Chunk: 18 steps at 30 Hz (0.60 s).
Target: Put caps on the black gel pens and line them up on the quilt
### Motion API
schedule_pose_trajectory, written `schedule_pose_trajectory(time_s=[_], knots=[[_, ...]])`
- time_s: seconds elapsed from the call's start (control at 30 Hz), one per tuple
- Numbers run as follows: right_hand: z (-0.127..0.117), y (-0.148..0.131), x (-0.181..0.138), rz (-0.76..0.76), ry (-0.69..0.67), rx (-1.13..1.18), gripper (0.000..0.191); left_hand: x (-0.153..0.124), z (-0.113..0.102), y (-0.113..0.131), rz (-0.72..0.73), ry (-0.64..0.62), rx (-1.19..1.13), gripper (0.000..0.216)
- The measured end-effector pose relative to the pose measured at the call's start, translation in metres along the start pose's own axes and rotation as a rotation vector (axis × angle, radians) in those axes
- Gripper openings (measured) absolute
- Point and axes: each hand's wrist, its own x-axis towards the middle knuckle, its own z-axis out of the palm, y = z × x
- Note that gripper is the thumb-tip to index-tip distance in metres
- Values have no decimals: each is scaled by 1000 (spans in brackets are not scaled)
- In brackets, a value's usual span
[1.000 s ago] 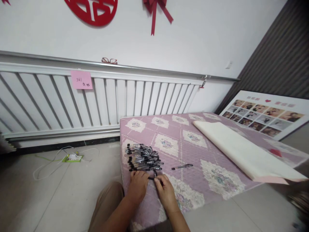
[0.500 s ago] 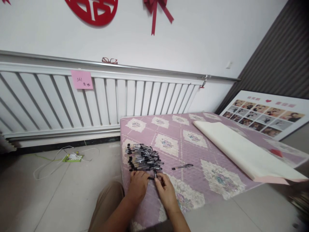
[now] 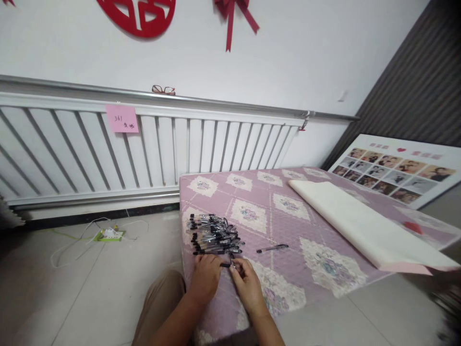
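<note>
Between my hands is a black pen (image 3: 225, 265), just in front of a heap of black-capped clear pens (image 3: 214, 235) on the cloth-covered table (image 3: 284, 223). My left hand (image 3: 206, 278) is closed on one end of the pen, which comes out past its fingertips. The fingers of my right hand (image 3: 247, 283) pinch the other end, near the clip. Most of the pen's length is hidden under my left fingers. A single pen (image 3: 272, 248) lies apart, to the right of the heap.
A folded cream sheet (image 3: 349, 226) lies across the right of the table, before a leaning photo board (image 3: 392, 168). A white radiator (image 3: 201, 144) runs along the wall behind. On the floor at left sits a green power strip (image 3: 108, 235) with loose cables.
My hands stay almost in place; the fingers of both shift only slightly around the pen. The heap and the lone pen have not moved.
</note>
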Motion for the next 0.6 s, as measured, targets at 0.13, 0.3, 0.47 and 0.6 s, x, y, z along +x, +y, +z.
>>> schedule_pose_trajectory(time_s=[0.13,0.3,0.47,0.6], knots=[[0,-1,0,-18,-30,-6,18,0,1,-1,0,1,-17,23],[0,-1,0,-17,-9,-34,23,0,0,1,1,-6,-17,23],[0,-1,1,-26,1,5,17,1,-2,2,-16,-27,3,23],[0,-2,1,-27,-18,0,20,1,-2,1,-16,-44,21,23]])
